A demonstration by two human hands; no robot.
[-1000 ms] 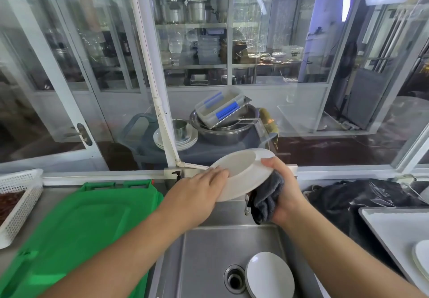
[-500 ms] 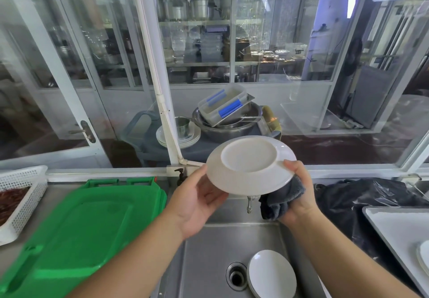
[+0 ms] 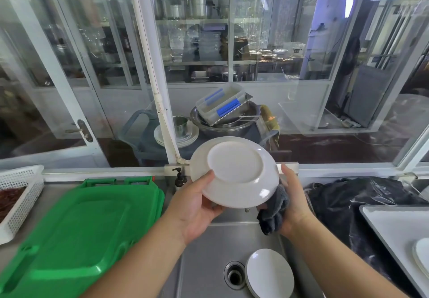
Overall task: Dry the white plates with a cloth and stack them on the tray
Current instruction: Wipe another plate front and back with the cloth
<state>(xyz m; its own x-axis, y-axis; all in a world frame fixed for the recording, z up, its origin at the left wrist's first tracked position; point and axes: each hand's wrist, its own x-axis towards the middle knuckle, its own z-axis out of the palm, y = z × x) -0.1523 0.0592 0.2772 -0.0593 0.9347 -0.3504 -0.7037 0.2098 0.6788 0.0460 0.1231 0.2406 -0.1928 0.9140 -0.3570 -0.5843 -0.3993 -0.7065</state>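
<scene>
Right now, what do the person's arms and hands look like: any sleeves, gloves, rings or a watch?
Both forearms are bare as far as the frame shows, with no sleeve edge in view. The left hand and right hand wear no gloves. No ring, watch or bracelet shows on the visible fingers or wrists.

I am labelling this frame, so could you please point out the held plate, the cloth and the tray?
held plate [image 3: 234, 161]: head view, on its flat underside.
cloth [image 3: 274, 214]: head view, on its bunched folds.
tray [image 3: 390, 225]: head view, on bare surface.
</scene>
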